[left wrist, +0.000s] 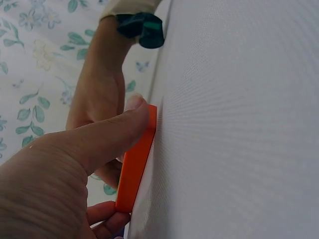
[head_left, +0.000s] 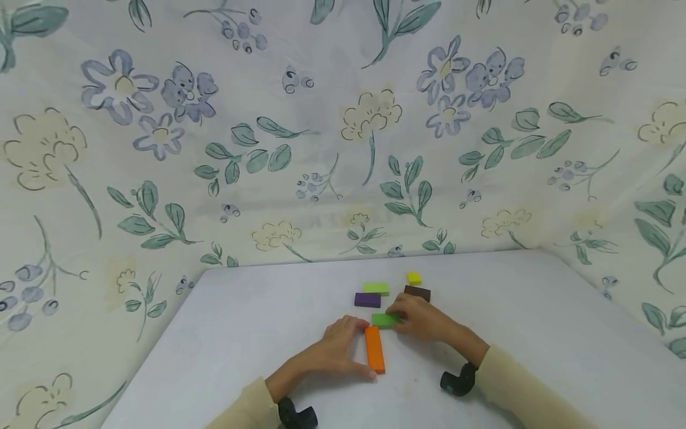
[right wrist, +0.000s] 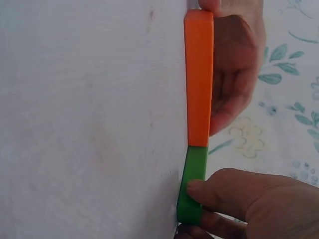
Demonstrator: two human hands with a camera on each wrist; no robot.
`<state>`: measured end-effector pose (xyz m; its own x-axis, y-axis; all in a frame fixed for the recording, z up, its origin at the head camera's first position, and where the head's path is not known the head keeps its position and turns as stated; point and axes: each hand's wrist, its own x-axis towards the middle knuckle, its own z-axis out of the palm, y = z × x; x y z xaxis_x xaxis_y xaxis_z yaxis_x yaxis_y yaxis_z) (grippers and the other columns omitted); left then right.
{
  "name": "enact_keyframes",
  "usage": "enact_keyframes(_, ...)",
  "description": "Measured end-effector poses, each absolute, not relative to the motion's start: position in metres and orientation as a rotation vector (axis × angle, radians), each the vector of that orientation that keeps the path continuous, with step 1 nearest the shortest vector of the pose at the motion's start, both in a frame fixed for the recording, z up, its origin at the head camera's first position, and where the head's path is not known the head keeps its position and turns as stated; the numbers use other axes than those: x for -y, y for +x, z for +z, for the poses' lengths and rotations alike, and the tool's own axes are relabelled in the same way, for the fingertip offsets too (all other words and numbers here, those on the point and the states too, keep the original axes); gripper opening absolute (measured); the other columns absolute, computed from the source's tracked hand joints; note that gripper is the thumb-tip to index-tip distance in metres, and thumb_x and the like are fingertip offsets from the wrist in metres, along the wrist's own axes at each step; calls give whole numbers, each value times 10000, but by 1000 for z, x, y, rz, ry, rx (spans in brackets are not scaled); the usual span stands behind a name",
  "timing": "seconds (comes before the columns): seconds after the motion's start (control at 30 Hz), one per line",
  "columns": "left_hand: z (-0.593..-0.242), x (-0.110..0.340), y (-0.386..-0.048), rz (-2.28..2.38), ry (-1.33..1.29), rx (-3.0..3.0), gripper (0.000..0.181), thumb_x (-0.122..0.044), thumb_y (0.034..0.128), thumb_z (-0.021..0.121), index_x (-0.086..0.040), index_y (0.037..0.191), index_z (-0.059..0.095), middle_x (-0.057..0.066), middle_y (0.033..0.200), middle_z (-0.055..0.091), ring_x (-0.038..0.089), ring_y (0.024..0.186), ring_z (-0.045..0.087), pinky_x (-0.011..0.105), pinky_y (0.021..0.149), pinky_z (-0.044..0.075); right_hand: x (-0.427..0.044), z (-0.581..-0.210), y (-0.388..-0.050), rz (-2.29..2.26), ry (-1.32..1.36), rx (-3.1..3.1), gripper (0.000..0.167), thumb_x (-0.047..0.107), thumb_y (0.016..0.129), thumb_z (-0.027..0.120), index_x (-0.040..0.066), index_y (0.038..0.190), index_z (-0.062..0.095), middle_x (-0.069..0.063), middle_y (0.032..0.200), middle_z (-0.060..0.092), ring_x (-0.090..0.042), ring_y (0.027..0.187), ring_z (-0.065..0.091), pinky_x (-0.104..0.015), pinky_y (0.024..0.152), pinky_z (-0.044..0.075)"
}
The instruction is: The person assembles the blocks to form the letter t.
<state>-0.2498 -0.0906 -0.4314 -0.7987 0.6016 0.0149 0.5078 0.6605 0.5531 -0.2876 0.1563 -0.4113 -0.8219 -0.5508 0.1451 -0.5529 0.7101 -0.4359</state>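
An orange block [head_left: 375, 350] lies lengthwise on the white table, pointing away from me. My left hand [head_left: 334, 351] spans it, thumb at the near end and fingertips at the far end; the left wrist view shows this orange block [left wrist: 133, 172] between them. Just beyond its far end, a shorter green block [head_left: 382, 320] lies crosswise. My right hand [head_left: 423, 319] pinches the green block's right end between thumb and fingers. In the right wrist view the green block [right wrist: 196, 167] appears to meet the end of the orange one.
Farther back lie a purple block [head_left: 367, 300], a light green block [head_left: 376, 289], a dark brown block [head_left: 417, 292] and a small yellow block [head_left: 414, 278]. The white table [head_left: 257, 310] ends at a floral cloth backdrop [head_left: 321, 179].
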Motion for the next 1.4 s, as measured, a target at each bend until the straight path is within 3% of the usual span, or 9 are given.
enact_keyframes(0.77, -430, 91, -253, 809, 886, -2713, 910, -536, 749, 819, -82, 1421, 406, 65, 1371, 476, 227, 1268, 436, 494, 1114, 353, -158, -404, -288, 779, 968, 2911, 291, 78, 865, 764, 74, 1155, 736, -26, 1062, 735, -156, 965, 660, -348, 904, 577)
enact_keyframes(1.17, -433, 89, -249, 800, 848, -2692, 941, -561, 742, 817, -101, 1440, 385, 58, 1404, 457, 217, 1291, 423, 496, 1141, 341, -163, -409, -287, 831, 975, 2905, 283, 87, 839, 793, 103, 1119, 752, -8, 1054, 741, -131, 914, 636, -331, 880, 583)
enact_keyframes(1.3, -432, 92, -253, 787, 899, -2683, 947, -561, 776, 788, -87, 1470, 352, 78, 1434, 432, 235, 1324, 413, 503, 1151, 331, -164, -409, -290, 826, 976, 2900, 290, 102, 838, 798, 108, 1124, 753, 2, 1058, 740, -127, 933, 644, -336, 888, 581)
enact_keyframes(1.4, -430, 95, -258, 813, 898, -2658, 885, -552, 867, 703, -56, 1496, 327, 112, 1473, 405, 265, 1364, 409, 513, 1166, 333, -164, -408, -291, 829, 986, 2899, 291, 111, 844, 794, 104, 1132, 749, -4, 1068, 740, -146, 963, 654, -355, 903, 576)
